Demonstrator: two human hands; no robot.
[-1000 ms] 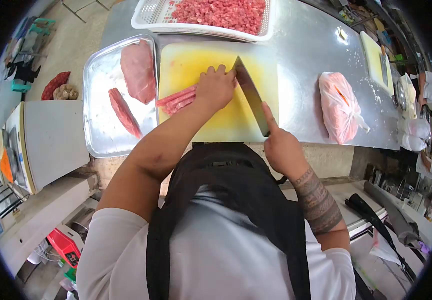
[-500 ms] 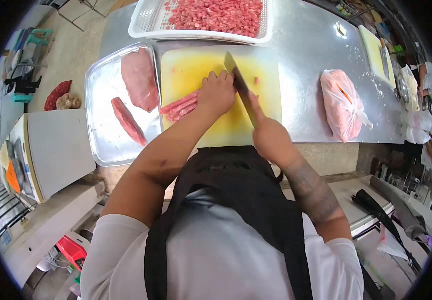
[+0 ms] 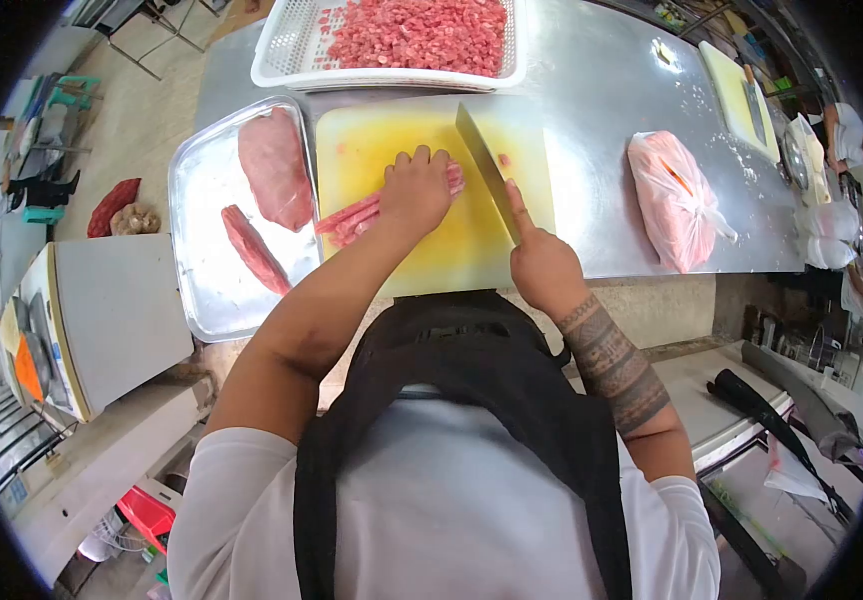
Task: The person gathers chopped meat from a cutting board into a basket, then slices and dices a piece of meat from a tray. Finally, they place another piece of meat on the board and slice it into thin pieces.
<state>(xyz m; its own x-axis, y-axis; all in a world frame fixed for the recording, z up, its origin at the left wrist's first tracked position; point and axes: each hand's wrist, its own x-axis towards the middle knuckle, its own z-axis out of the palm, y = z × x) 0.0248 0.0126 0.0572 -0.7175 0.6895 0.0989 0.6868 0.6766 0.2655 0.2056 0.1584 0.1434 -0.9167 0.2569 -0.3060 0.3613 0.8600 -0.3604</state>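
From where I stood, the person in the white shirt (image 3: 472, 490) and black apron (image 3: 452, 335) was bent over a yellow-stained cutting board (image 3: 437, 262) on the metal worktop (image 3: 592, 100). The left hand (image 3: 419, 193) lay across a bundle of raw meat strips (image 3: 354, 217), fingers half bent and close together, holding them against the board; the strips ran out from under it on both sides, their longer ends towards the tray (image 3: 195, 185). The right hand (image 3: 549, 268) was closed around the handle of a broad knife (image 3: 487, 168), most of that handle hidden in the fist, with the index finger stretched along the blade. The blade slanted across the board, its tip pointing away from the person, a narrow gap between it and the cut ends of the strips. Just beyond the blade, on its right, sat one small bit of meat (image 3: 504, 160). In the tray, left of the board, a large slab of meat (image 3: 276, 170) lay near a slimmer piece (image 3: 254, 248). Behind the board stood a white basket (image 3: 287, 62) heaped with diced meat (image 3: 417, 38), and well off to the right rested a knotted plastic bag (image 3: 670, 195) with pinkish contents.
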